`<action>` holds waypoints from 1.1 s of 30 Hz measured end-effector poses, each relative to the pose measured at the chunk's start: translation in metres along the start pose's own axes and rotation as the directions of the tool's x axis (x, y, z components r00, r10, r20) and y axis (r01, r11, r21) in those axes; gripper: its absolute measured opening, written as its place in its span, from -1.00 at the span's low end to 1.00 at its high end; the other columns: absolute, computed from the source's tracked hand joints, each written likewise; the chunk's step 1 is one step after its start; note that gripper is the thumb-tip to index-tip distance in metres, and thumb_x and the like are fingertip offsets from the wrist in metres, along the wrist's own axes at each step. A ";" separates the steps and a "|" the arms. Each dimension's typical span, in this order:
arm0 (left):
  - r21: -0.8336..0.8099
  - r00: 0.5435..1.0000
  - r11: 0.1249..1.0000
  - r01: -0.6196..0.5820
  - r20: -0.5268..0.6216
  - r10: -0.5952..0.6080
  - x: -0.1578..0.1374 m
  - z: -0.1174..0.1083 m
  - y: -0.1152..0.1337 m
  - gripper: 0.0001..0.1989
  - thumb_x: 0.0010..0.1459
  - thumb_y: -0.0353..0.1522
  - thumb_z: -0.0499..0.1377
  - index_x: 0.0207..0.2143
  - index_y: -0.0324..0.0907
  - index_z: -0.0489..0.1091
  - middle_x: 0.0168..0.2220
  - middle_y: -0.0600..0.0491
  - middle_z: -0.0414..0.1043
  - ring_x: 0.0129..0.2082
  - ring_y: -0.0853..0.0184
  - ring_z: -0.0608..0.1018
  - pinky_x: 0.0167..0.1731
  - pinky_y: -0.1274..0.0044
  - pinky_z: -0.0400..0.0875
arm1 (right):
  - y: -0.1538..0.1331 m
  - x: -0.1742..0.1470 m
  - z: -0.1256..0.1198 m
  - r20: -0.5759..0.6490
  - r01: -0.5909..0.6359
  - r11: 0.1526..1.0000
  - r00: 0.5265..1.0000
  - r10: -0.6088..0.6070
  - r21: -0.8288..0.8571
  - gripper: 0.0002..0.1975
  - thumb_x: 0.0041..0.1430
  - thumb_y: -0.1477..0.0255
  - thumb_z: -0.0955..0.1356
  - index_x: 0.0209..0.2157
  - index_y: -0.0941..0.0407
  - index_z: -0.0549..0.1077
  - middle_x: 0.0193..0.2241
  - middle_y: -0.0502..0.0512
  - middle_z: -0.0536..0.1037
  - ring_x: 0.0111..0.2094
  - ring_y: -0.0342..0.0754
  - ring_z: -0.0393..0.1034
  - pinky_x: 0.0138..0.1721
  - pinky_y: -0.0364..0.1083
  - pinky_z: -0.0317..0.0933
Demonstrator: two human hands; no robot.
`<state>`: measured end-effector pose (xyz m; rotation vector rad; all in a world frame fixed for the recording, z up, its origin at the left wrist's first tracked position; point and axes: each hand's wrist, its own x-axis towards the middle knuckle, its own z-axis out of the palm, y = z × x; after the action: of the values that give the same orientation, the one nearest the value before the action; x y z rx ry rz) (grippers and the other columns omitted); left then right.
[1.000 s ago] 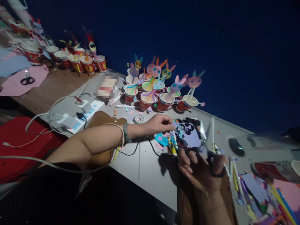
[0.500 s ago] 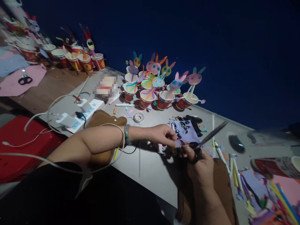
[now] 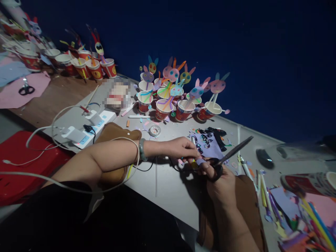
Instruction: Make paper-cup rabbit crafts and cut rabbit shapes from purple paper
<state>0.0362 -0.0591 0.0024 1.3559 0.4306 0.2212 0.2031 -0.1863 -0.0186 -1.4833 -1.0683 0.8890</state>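
Observation:
Over the near part of the table, my left hand [image 3: 182, 148] is closed, its fingertips at the edge of a small lilac paper piece [image 3: 201, 162]. My right hand [image 3: 222, 185] grips dark-handled scissors [image 3: 235, 151], whose blades point up and to the right, away from the paper. The thumb of that hand touches or nearly touches the lilac piece. Behind my hands lies a lilac sheet [image 3: 214, 148] bearing dark, shiny eye-like cut-outs. Part of the left fingers is hidden by the paper and the other hand.
Red paper cups [image 3: 164, 110] with rabbit-faced figures stand along the back. A tape roll [image 3: 154, 131] and a marker [image 3: 141, 117] lie before them. At left are a power strip [image 3: 98, 127] and loose cable; at right, a computer mouse [image 3: 264, 158], a tipped cup [image 3: 304, 183] and paper scraps.
My left fingers have straightened and lie flatter. The lilac piece has turned, showing more of its face. My right hand and the scissors have shifted slightly left.

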 end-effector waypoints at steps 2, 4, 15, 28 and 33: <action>-0.029 0.999 0.999 0.038 -0.025 -0.039 0.000 0.000 -0.001 -0.62 0.15 -0.09 0.15 -0.33 -0.27 0.46 -0.52 0.14 0.38 -0.63 0.55 0.37 -0.65 0.66 0.17 | 0.000 0.001 0.001 -0.035 -0.006 0.999 0.999 0.008 0.045 -0.77 0.07 0.29 0.46 -0.48 0.13 0.43 -0.54 -0.02 0.38 -0.51 -0.15 0.24 -0.44 -0.11 0.18; -0.016 1.000 1.000 0.010 -0.010 -0.010 0.001 -0.001 -0.003 -0.59 0.09 -0.07 0.22 -0.28 -0.27 0.48 -0.51 0.14 0.39 -0.61 0.55 0.36 -0.64 0.66 0.18 | -0.001 0.002 0.003 -0.065 0.003 0.997 0.998 0.002 0.075 -0.76 0.04 0.29 0.47 -0.51 0.14 0.42 -0.56 -0.04 0.37 -0.52 -0.15 0.24 -0.45 -0.12 0.17; -0.113 0.985 0.985 -0.131 -0.127 0.116 -0.001 -0.001 0.010 -0.68 -0.10 -0.23 0.38 -0.41 -0.28 0.43 -0.53 0.17 0.35 -0.56 0.56 0.35 -0.52 0.62 0.22 | -0.002 0.002 0.000 0.004 0.021 0.990 1.000 -0.022 0.137 -0.76 0.11 0.30 0.44 -0.50 0.11 0.38 -0.54 -0.05 0.34 -0.50 -0.15 0.25 -0.42 -0.12 0.15; -0.211 0.962 0.955 -0.208 -0.223 0.160 -0.005 0.000 0.017 -0.62 -0.01 -0.11 0.31 -0.40 -0.26 0.37 -0.55 0.15 0.37 -0.54 0.53 0.40 -0.53 0.61 0.21 | -0.020 0.002 0.007 0.274 0.161 0.978 0.954 -0.120 -0.135 -0.50 -0.03 -0.09 0.41 -0.44 0.10 0.39 -0.52 0.00 0.35 -0.53 -0.14 0.20 -0.54 -0.17 0.14; -0.278 0.970 0.940 -0.196 -0.194 0.144 -0.010 0.003 0.024 -0.64 -0.02 -0.16 0.34 -0.40 -0.27 0.37 -0.47 0.11 0.43 -0.51 0.53 0.44 -0.49 0.62 0.26 | -0.018 0.002 0.008 0.291 0.164 0.973 0.950 -0.112 -0.159 -0.50 -0.01 -0.09 0.39 -0.45 0.10 0.38 -0.53 -0.01 0.35 -0.51 -0.14 0.20 -0.54 -0.18 0.14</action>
<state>0.0309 -0.0609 0.0279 1.0824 0.4049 0.5293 0.1936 -0.1809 -0.0018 -1.4359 -1.4798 0.9401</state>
